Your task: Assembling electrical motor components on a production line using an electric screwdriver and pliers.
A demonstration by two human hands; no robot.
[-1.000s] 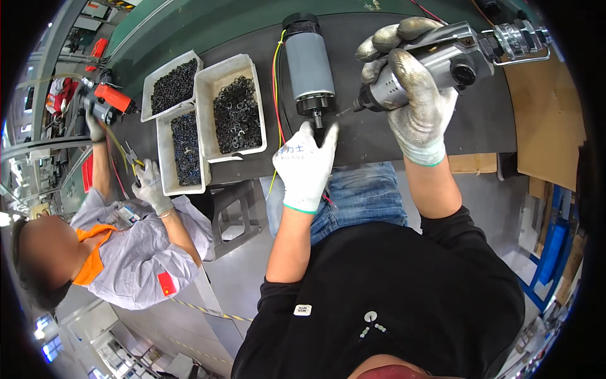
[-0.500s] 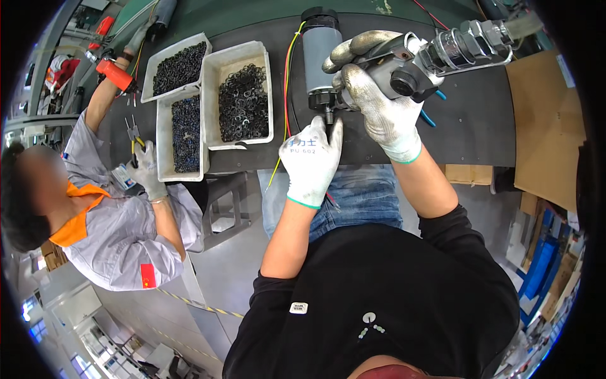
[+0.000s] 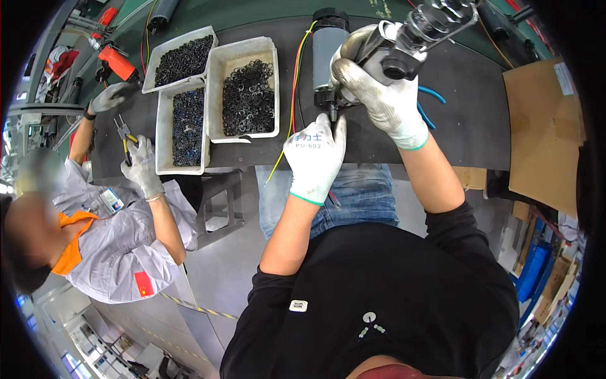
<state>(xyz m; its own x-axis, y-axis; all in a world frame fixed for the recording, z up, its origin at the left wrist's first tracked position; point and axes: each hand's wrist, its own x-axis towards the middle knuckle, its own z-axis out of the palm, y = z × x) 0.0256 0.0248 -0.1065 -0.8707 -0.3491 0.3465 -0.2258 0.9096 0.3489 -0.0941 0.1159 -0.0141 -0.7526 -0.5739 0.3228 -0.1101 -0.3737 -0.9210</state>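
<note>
A grey cylinder [image 3: 326, 57] with black end caps lies on the dark bench in front of me, a threaded shaft [image 3: 333, 112] sticking out of its near end. My left hand [image 3: 314, 155], in a white glove, pinches that shaft between thumb and fingers. In my right hand [image 3: 388, 101], also gloved, is a grey power tool [image 3: 386, 58] with a metal hose fitting at its back. The tool's head sits against the cylinder's near end; the exact contact is hidden by the glove. Red, yellow and black wires [image 3: 295, 95] run beside the cylinder.
Left of the cylinder stand white bins of small black rings [image 3: 275, 88]. Blue-handled pliers [image 3: 429, 104] lie right of my right hand, near a cardboard sheet [image 3: 543, 132]. At left, a co-worker's gloved hand [image 3: 144, 167] holds yellow-handled pliers, near an orange tool [image 3: 117, 63].
The power tool's back end has swung up and left with my right hand. My left hand stays at the shaft. The co-worker's far hand has drawn back from a cylinder at the bench's far side.
</note>
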